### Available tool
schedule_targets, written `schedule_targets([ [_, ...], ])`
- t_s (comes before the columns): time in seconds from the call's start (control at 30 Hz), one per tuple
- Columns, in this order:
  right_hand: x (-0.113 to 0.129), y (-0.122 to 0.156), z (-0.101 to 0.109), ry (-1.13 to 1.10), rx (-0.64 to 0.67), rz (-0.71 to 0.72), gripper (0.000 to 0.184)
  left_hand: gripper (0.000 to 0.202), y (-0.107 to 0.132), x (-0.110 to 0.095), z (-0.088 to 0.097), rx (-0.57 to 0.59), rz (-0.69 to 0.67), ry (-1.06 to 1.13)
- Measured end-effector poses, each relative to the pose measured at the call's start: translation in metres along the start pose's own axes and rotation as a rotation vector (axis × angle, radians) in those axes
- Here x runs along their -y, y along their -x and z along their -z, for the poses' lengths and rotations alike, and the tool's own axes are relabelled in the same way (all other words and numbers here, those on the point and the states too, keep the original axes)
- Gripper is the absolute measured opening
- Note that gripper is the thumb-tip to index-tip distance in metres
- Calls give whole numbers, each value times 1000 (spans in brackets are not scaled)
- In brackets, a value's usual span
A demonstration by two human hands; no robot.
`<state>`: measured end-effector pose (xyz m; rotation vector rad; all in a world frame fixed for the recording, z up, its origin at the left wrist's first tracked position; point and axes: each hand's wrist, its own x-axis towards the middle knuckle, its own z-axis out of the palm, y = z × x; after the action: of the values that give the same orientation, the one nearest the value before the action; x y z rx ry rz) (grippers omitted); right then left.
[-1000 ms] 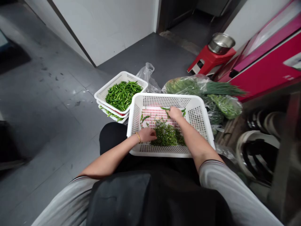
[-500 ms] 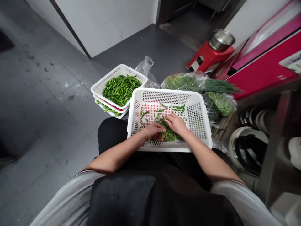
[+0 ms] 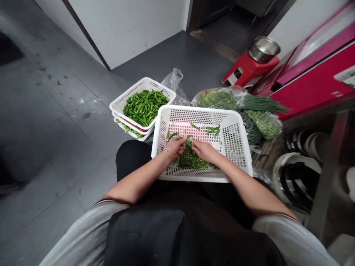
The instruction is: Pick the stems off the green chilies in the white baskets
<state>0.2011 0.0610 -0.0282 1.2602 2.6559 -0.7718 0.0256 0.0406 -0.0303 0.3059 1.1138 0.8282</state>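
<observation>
A white perforated plastic basket [image 3: 235,147] rests on my lap, with both hands inside it. My left hand [image 3: 175,146], wearing a gold bracelet, is closed around a green chili pepper [image 3: 188,143]. At the other end of that chili, the fingers of my right hand [image 3: 205,150] are pinched together. Below the hands lies a heap of small green chili stems [image 3: 194,161]. Several loose green chilies [image 3: 212,129] are scattered toward the basket's far side, and a few more sit beside my left hand.
Stacked white baskets [image 3: 116,105] stand on the floor at front left, the top one piled with green chilies [image 3: 144,107]. Bagged greens [image 3: 216,99] lie beyond my basket. A red stool [image 3: 244,68] with a metal pot [image 3: 264,49] stands farther right, near a dark-lined bucket [image 3: 299,181].
My hands have lifted from the stem heap and come face to face, with a green chili between them. The left hand has moved slightly up and left, uncovering more of the heap.
</observation>
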Motion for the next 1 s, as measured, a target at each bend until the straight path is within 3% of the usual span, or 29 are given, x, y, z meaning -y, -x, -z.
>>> schedule_targets([
  [0.13,21,30,17,-5,306,257,21,34,12,11,0,166,157,-130],
  [0.2,16,17,26,21,430,190,21,32,18,11,5,99,140,-150],
  [0.27,8,-11,27,142,358,11,27,26,22,7,13,-14,70,-87],
  [0.3,5,-29,23,217,243,-82,31,21,22,4,16,-47,51,-45],
  [0.33,2,-48,18,259,131,-99,34,17,22,1,19,-62,47,-12],
  [0.4,2,-83,4,287,42,-79,35,11,21,-5,25,-71,44,-42],
  [0.5,6,-111,-14,272,61,-81,34,5,17,-11,31,-179,-132,-430],
  [0.57,7,-107,-16,201,33,-68,31,13,14,-14,33,-271,-301,-717],
  [0.63,6,-87,-10,57,-24,24,24,20,12,-16,34,-277,-418,-980],
  [0.73,2,-42,6,-278,-36,166,16,4,13,-16,32,-25,-555,-1305],
  [0.8,-3,-16,13,-561,83,173,20,5,20,-14,31,230,-663,-1282],
  [0.87,-11,-6,15,-782,302,147,30,9,31,-11,32,403,-718,-1127],
  [0.93,-16,-15,13,-793,466,74,40,15,44,-6,35,495,-623,-907],
  [1.0,-14,-44,7,-574,408,-34,44,23,55,1,37,550,-414,-597],
])
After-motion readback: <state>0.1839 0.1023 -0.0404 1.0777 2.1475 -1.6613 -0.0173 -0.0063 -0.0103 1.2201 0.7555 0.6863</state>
